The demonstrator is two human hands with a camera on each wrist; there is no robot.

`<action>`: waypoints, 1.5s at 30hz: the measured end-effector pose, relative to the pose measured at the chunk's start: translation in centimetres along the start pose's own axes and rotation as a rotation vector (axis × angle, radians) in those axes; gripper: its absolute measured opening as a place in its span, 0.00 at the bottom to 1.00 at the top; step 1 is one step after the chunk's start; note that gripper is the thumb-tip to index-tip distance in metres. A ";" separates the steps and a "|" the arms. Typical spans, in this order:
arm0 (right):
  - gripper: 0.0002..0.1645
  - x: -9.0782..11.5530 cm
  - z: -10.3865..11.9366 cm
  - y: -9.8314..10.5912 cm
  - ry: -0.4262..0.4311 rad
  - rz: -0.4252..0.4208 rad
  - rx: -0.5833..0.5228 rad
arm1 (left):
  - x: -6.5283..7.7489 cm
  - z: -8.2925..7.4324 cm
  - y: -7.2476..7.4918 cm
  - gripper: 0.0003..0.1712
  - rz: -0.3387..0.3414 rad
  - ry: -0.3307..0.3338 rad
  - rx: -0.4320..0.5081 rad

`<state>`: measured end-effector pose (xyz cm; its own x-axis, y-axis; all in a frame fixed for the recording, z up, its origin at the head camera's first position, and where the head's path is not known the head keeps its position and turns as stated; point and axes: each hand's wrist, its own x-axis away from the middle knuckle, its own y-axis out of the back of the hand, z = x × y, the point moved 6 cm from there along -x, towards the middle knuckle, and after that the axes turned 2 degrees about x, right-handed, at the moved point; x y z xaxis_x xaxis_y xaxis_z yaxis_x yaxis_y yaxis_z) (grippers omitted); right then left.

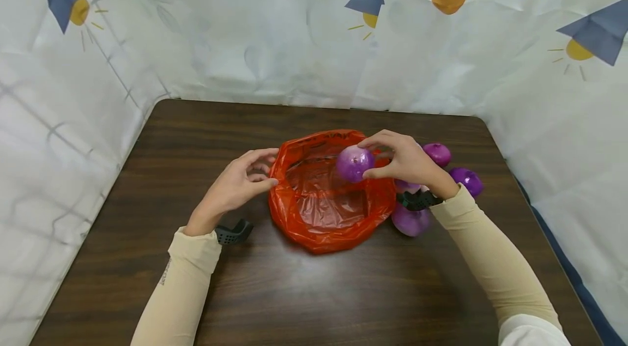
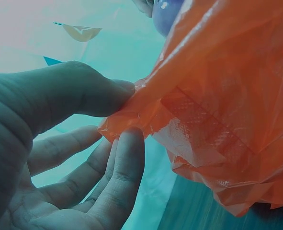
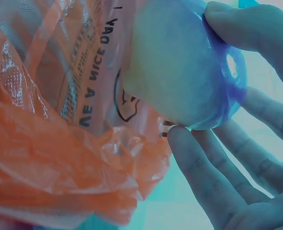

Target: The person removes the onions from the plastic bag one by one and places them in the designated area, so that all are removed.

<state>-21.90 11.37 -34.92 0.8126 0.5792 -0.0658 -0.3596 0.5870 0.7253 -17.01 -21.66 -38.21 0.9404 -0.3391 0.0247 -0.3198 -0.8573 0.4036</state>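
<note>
A red plastic bag (image 1: 333,226) stands on the table with its mouth spread wide and its inside showing. At the bag's left rim, my left hand (image 1: 245,180) pinches the plastic; the left wrist view shows thumb and a fingertip on the folded red edge (image 2: 131,112). My right hand (image 1: 404,159) holds a shiny, round purple onion (image 1: 354,164) over the right part of the bag's mouth. In the right wrist view the onion (image 3: 189,67) is pale on one side and purple on the other, with fingers and thumb around it.
To the bag's right, partly behind my right hand and wrist, lie several more purple onions, among them a magenta one (image 1: 438,154), a dark purple one (image 1: 466,181) and a paler one (image 1: 411,220). A dark brown table (image 1: 314,297) lies below, with printed white cloth (image 1: 294,35) behind.
</note>
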 end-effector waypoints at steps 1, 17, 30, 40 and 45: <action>0.34 0.1 0.0 0.1 0.002 -0.006 -0.003 | 0.0 0.0 0.0 0.36 0.000 0.001 0.000; 0.33 3.3 -0.8 2.7 -0.029 -0.139 -0.005 | 0.0 0.4 0.9 0.36 -0.001 -0.004 -0.032; 0.36 7.4 -1.9 5.5 -0.074 -0.245 0.023 | 0.2 0.8 1.6 0.34 -0.002 0.016 -0.035; 0.34 10.5 -3.2 6.1 -0.141 -0.287 -0.016 | 0.9 0.6 2.5 0.33 -0.012 0.031 -0.045; 0.34 12.6 -4.0 5.9 -0.193 -0.304 -0.012 | 1.2 0.5 2.9 0.33 -0.012 0.032 -0.049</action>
<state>-15.58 24.43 -34.16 0.9545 0.2599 -0.1461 -0.0922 0.7234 0.6843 -16.88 -24.74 -37.47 0.9477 -0.3154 0.0488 -0.3030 -0.8411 0.4481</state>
